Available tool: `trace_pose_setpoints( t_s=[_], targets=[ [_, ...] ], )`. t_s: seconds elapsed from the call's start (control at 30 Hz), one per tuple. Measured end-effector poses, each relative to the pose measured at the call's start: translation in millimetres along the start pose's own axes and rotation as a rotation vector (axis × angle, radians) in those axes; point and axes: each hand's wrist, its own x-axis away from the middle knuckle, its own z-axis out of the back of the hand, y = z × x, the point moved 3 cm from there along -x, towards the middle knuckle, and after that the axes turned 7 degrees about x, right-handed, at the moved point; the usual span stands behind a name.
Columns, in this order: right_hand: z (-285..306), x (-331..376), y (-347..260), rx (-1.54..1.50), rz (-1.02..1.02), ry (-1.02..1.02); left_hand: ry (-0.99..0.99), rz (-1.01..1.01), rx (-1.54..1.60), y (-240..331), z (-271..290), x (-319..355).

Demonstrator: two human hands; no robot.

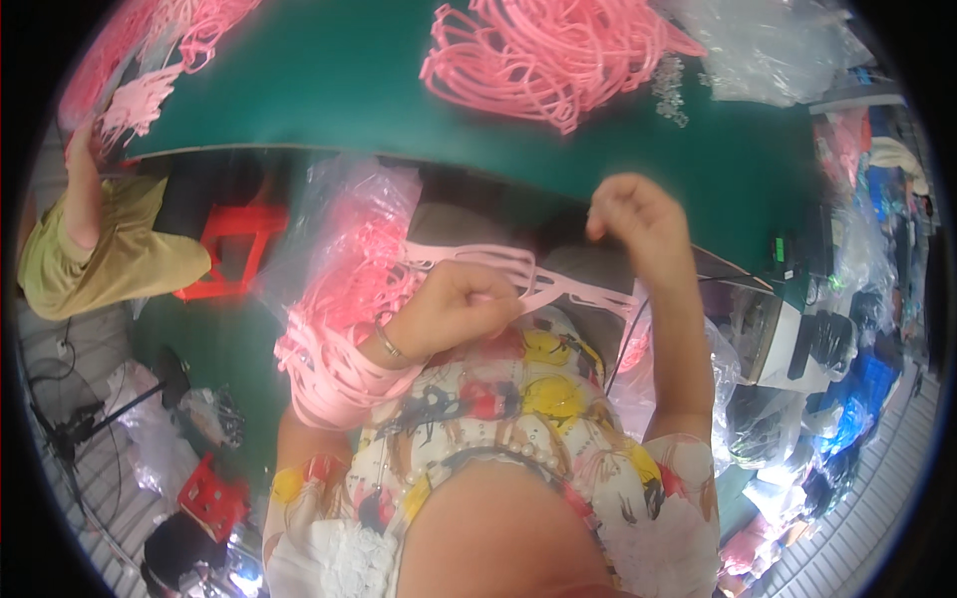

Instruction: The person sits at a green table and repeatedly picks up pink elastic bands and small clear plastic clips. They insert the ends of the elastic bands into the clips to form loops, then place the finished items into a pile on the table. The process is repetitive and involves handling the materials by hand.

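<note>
- Green counter (329,100) is spreading across the upper view from ten o'clock round to two, its near edge bowing above the person's lap.
- Green surface is showing at eleven and twelve o'clock, between a paler pink pile (199,30) toward ten and eleven and a looped pink pile (558,65) toward twelve and one.
- Small clear pieces (670,92) are lying just beside the looped pile toward one o'clock, with a clear plastic bag (778,50) spreading at two.
- Room is opening between the two hands, with the counter's edge passing behind the right wrist.
- One pink strap (568,286) is stretching across the lap from the centre toward three o'clock; it is looking flat, pale and smooth, branching into narrow bands with long slots between them.
- Left hand (464,307) is resting at the centre, its grip clenching on this strap.
- Right hand (638,214) is hovering at two o'clock, fingers curling inward; whether its grip is pinching anything small, I cannot tell.
- More pink straps (329,384) are looping in a thick hank around the left forearm at eight o'clock, below a bracelet (391,342).
- Clear plastic (324,204) is bunching around pink pieces at ten o'clock, near a red stool (234,219).
- Toward nine and ten o'clock, a co-worker's forearm (85,194) is reaching up to the paler pile.
</note>
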Motion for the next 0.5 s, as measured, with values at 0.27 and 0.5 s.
trace_pose_setpoints(
  t_s=[0.27,0.5],
  targets=[
    [-63.9,39.8,17.6,0.102,0.015,-0.218,0.072,-0.013,-0.029,-2.9,1.9,1.7],
    [-64.6,42.5,8.8,0.382,0.19,-0.202,0.022,0.119,0.173,-11.4,9.2,5.9]
  ],
)
